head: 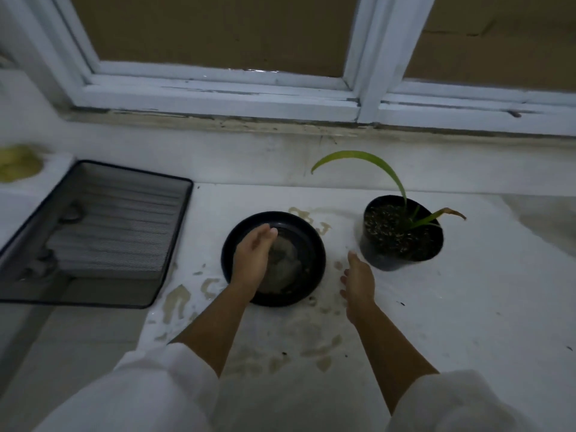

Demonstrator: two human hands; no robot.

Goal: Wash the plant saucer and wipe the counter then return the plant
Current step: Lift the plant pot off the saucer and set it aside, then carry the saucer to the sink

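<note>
1. On the white surface (467, 307), the black plant saucer (313, 241) sits upright with murky water and grit pooled in its bottom.
2. Over the saucer's left half is the left hand (254, 260), fingers straight and together, tips reaching toward the far inner wall. It grips nothing; whether it touches the saucer cannot be told.
3. Just right of the saucer, the right hand (358, 282) hovers with its fingers loosely extended and holds nothing.
4. Further right of the saucer and apart from it, the potted plant (402, 235) stands upright, one long green leaf arching back toward the saucer's side.
5. Muddy water stains (177, 302) lie around the saucer, mostly on its near and left sides.
6. Well left of the saucer lies a dark mesh tray (109, 232).
7. Beyond the saucer runs a white window frame (218, 95).
</note>
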